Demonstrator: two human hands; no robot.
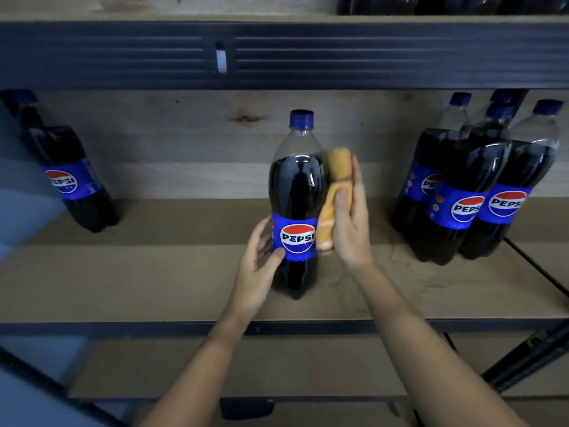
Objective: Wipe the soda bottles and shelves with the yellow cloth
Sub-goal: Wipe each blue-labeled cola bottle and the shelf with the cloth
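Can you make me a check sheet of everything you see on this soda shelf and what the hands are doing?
Surface: brown shelf board with faint smudges near the right bottles.
Job's things: middle soda bottle upright, blue cap on; yellow cloth pressed against its right side.
Other bottles: one lone bottle at far left; a cluster of bottles at right; more on the upper shelf.
Clutter: nothing seen.
Hands: left hand steadies the middle bottle at its label; right hand holds the cloth.
Cables: a dark cable runs across the shelf at right.
Surroundings: wooden back panel, dark metal shelf beam above.
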